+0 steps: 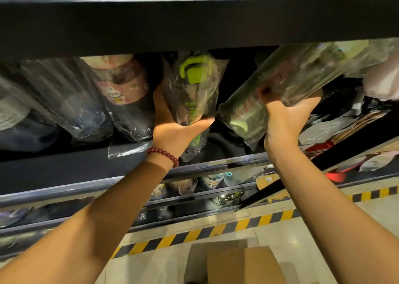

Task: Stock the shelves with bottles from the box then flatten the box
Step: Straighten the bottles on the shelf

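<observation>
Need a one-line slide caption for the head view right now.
Both hands seat plastic-wrapped bottles on the dark shelf: left hand holds the green-lidded bottle, right hand a tilted bottle.

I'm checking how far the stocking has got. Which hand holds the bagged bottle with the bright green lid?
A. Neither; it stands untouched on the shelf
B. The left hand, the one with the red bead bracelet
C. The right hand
B: the left hand, wearing the red bead bracelet, grips the green-lidded bottle, while the right hand holds a different, tilted bagged bottle.

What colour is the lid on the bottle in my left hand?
Bright lime green lid, on the bagged bottle, clearest in the head view.
</observation>
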`<state>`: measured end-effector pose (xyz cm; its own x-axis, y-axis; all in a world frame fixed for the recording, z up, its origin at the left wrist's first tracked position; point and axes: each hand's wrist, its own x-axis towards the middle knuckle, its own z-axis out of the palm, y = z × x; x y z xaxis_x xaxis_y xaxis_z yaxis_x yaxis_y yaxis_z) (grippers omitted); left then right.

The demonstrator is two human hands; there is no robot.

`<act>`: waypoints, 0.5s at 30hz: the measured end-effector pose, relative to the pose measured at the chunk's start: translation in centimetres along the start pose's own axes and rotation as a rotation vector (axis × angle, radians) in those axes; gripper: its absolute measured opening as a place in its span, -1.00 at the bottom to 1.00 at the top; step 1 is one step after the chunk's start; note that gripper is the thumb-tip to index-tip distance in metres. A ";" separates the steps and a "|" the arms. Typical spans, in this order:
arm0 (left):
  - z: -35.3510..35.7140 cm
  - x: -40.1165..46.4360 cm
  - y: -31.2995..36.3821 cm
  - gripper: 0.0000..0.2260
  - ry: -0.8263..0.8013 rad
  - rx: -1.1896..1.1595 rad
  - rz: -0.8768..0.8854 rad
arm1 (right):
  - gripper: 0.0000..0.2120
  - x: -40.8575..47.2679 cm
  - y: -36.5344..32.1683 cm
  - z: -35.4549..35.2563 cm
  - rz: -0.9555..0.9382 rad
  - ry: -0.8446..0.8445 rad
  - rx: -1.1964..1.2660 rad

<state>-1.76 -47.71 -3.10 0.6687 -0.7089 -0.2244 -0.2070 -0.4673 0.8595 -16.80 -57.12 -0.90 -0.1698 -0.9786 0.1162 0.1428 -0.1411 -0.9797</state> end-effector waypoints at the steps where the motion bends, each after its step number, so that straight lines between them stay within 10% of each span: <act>1: -0.1 0.0 -0.4 -0.41 0.010 0.029 0.054 | -0.23 0.1 0.3 -0.2 -0.019 -0.035 -0.028; 7: -0.8 -0.5 -2.8 -0.14 0.122 0.094 0.334 | -0.32 -1.1 3.0 -1.5 -0.059 -0.263 -0.163; 15: -0.2 -0.6 -2.7 -0.57 0.242 0.317 0.288 | -0.32 -1.7 3.5 -2.6 -0.028 -0.540 -0.434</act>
<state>-1.47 -45.93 -5.22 0.6914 -0.7074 0.1470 -0.5898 -0.4350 0.6804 -18.56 -55.57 -4.98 0.3577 -0.9288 0.0971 -0.2766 -0.2047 -0.9389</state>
